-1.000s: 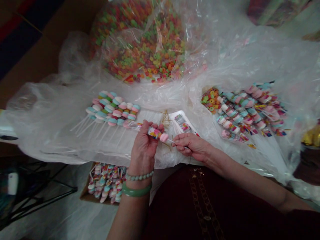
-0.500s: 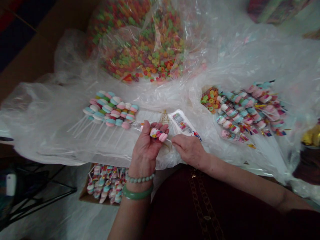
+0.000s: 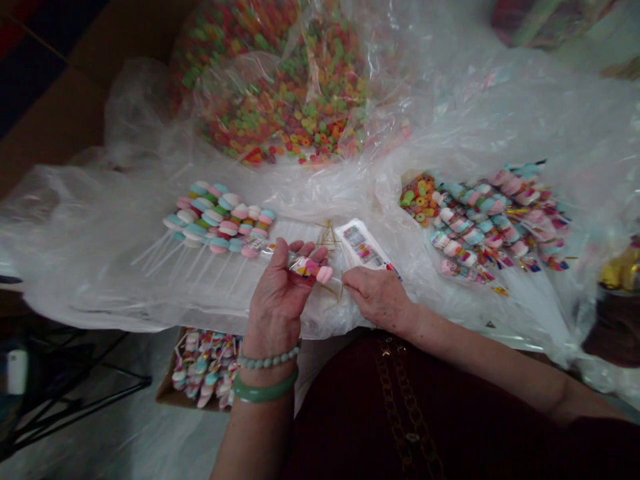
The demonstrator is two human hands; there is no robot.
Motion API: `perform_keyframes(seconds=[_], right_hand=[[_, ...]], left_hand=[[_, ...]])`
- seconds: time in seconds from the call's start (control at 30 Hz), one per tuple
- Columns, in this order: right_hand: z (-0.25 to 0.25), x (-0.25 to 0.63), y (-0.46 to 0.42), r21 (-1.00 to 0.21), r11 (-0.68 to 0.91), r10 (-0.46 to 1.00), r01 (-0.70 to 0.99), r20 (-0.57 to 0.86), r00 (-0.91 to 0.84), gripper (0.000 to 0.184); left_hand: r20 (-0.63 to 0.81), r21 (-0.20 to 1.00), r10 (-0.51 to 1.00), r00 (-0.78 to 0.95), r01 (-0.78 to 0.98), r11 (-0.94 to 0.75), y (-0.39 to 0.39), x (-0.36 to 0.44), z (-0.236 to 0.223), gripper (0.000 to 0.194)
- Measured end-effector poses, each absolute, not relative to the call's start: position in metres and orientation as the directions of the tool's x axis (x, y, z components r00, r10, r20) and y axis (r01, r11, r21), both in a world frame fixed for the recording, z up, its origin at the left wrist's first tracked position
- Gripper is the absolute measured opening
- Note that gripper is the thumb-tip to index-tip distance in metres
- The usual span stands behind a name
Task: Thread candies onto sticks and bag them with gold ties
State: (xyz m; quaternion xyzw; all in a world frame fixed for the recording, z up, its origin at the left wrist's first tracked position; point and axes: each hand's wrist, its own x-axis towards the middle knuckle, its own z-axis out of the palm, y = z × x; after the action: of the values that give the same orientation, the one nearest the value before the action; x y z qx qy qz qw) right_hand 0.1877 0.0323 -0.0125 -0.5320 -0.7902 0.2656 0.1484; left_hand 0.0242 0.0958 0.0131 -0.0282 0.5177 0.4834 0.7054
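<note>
Head view. Left hand (image 3: 277, 297) palm up, fingers curled, gripping a candy skewer (image 3: 311, 269) in a clear plastic sleeve. Fingers hide part of the skewer; its pink marshmallow end pokes out to the right. Right hand (image 3: 377, 298) sits just beside that end, fingertips bunched at the thin stick. Contact is hard to make out; can't tell if it's pinching. Printed packet (image 3: 365, 243) and loose wooden sticks (image 3: 329, 237) lie just beyond the hands on plastic sheeting (image 3: 85, 267). Marshmallow skewers (image 3: 217, 220) to the left, sleeved skewers (image 3: 493, 220) to the right. Bag of colored cereal rings (image 3: 285, 87) at top, cut off by the frame. Cardboard box of skewers (image 3: 205, 367) below, partly behind the left forearm.
</note>
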Motion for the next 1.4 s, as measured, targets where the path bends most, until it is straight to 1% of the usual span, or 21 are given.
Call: perform_keyframes(seconds=[0.13, 0.23, 0.33, 0.43, 0.57, 0.67, 0.77, 0.9, 0.97, 1.1, 1.23, 1.4], right_hand=[[-0.012, 0.185, 0.030, -0.568, 0.317, 0.907, 0.760, -0.051, -0.417, 0.021], [-0.009, 0.182, 0.031, -0.637, 0.279, 0.915, 0.719, -0.053, -0.401, 0.023], [-0.005, 0.183, 0.034, -0.784, 0.172, 0.931, 0.596, -0.068, -0.359, 0.021], [-0.001, 0.187, 0.037, -0.900, 0.015, 0.923, 0.436, -0.156, -0.353, 0.019], [0.003, 0.191, 0.040, -0.925, -0.167, 0.888, 0.342, -0.292, -0.355, 0.016], [0.004, 0.188, 0.039, -0.917, -0.212, 0.882, 0.338, -0.328, -0.338, 0.014], [0.004, 0.185, 0.036, -0.901, -0.172, 0.902, 0.398, -0.307, -0.304, 0.015], [0.003, 0.181, 0.030, -0.881, -0.038, 0.931, 0.472, -0.203, -0.304, 0.017], [0.003, 0.179, 0.026, -0.874, 0.000, 0.937, 0.487, -0.169, -0.304, 0.017], [0.007, 0.174, 0.016, -0.851, 0.029, 0.958, 0.525, -0.126, -0.258, 0.016], [0.011, 0.172, 0.007, -0.835, 0.082, 0.956, 0.545, -0.088, -0.279, 0.017], [0.015, 0.172, 0.003, -0.750, 0.106, 0.964, 0.653, -0.085, -0.254, 0.017]], left_hand=[[-0.761, 0.484, 0.648, -0.029, -0.690, 0.538, 0.094, 0.027, 0.015, 0.025], [-0.744, 0.526, 0.667, -0.050, -0.659, 0.538, 0.091, 0.034, 0.015, 0.025], [-0.759, 0.496, 0.651, -0.013, -0.658, 0.566, 0.091, 0.037, 0.016, 0.028], [-0.785, 0.450, 0.620, -0.017, -0.703, 0.551, 0.094, 0.034, 0.014, 0.030], [-0.772, 0.440, 0.634, -0.039, -0.752, 0.491, 0.097, 0.026, 0.009, 0.032], [-0.764, 0.453, 0.642, -0.056, -0.756, 0.473, 0.096, 0.022, 0.010, 0.032], [-0.749, 0.468, 0.661, -0.051, -0.746, 0.474, 0.092, 0.023, 0.015, 0.032], [-0.745, 0.491, 0.665, -0.042, -0.710, 0.505, 0.082, 0.029, 0.025, 0.031], [-0.731, 0.506, 0.682, -0.035, -0.697, 0.507, 0.075, 0.033, 0.028, 0.029], [-0.684, 0.532, 0.729, -0.011, -0.691, 0.489, 0.065, 0.036, 0.034, 0.030], [-0.698, 0.519, 0.716, -0.034, -0.713, 0.472, 0.062, 0.032, 0.041, 0.032], [-0.664, 0.547, 0.747, -0.036, -0.705, 0.451, 0.058, 0.029, 0.052, 0.029]])
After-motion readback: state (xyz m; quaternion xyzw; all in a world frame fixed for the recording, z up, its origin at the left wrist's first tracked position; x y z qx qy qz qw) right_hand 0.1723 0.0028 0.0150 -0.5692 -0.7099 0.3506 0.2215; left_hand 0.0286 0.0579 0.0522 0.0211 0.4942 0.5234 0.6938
